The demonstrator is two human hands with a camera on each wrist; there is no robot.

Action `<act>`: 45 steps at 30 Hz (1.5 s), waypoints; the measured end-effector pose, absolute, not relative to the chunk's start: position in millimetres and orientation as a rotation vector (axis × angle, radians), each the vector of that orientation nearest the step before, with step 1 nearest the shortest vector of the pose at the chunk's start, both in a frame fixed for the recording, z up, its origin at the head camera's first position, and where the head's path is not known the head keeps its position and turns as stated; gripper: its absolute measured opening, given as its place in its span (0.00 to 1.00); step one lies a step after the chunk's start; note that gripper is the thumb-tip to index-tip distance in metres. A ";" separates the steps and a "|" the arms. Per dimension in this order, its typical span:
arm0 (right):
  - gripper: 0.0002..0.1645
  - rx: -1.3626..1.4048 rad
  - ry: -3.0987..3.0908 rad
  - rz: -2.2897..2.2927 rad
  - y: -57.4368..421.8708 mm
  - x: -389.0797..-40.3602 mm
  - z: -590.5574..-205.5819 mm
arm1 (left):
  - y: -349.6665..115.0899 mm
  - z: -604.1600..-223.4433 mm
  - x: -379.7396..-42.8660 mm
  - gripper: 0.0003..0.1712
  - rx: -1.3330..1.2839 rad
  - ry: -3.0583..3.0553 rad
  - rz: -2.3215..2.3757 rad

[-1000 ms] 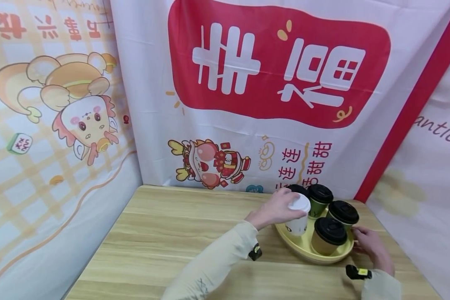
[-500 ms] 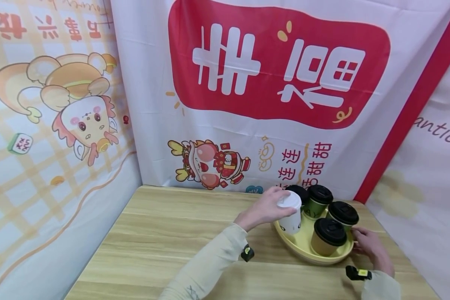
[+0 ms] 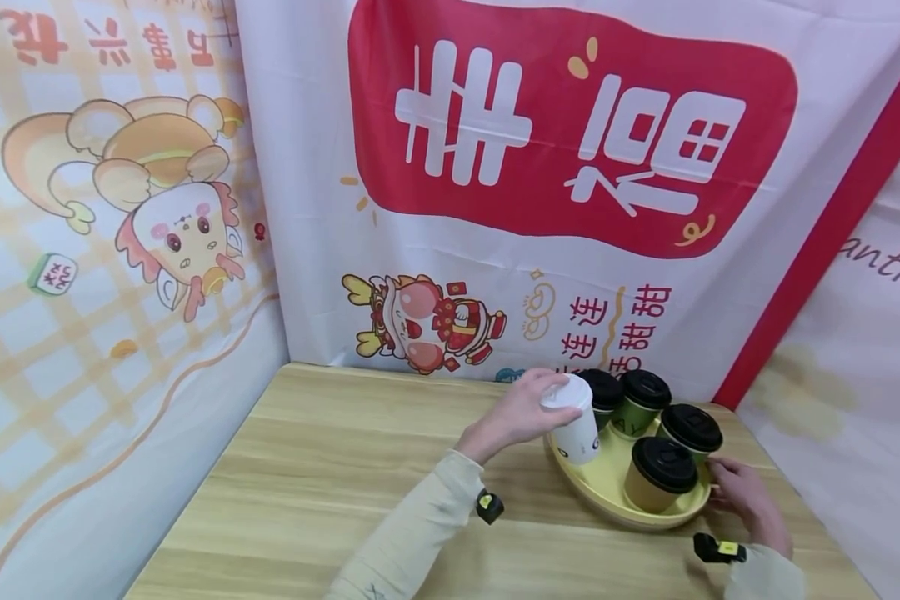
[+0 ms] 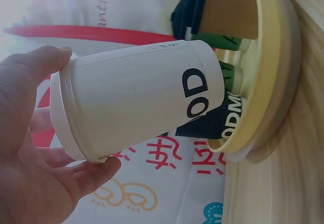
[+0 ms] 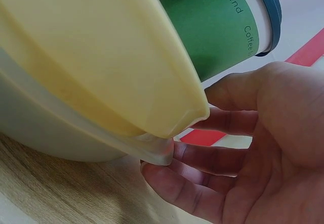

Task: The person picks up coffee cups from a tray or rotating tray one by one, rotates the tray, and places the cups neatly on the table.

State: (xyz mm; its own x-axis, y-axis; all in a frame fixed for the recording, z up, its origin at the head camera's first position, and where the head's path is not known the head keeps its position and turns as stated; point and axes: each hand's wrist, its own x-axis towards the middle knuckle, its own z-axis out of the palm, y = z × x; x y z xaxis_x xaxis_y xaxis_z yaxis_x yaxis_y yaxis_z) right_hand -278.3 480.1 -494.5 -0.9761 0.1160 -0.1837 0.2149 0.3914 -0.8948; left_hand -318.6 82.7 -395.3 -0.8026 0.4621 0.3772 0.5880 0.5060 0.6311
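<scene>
My left hand [image 3: 521, 408] grips a white paper coffee cup [image 3: 576, 437] around its white lid. The cup tilts, its base over the left rim of a round yellow tray [image 3: 607, 483]. In the left wrist view the thumb and fingers [image 4: 98, 178] lie on opposite sides of the lid. At the tray's right edge, my right hand [image 3: 746, 500] holds the rim, with fingers [image 5: 177, 188] around a protruding lip. On the tray stand a brown coffee cup [image 3: 648, 493], a green cup [image 3: 633, 419], another green cup [image 5: 212, 29] and a dark cup [image 3: 602, 417], all black-lidded.
The tray stands on a wooden table [image 3: 330, 483], toward its back right corner. Behind the table hangs a printed cloth [image 3: 315, 250] with a red panel. Another patterned cloth [image 3: 150, 350] covers the left side.
My left hand has moved left with the white coffee cup, from over the tray to its left rim, and the cup now tilts more. The right hand stays at the tray.
</scene>
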 end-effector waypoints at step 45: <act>0.33 0.384 2.613 -1.543 478.5 -282.9 -496.2 | -50.9 -414.4 -325.3 0.37 -0.497 -2.611 -1.336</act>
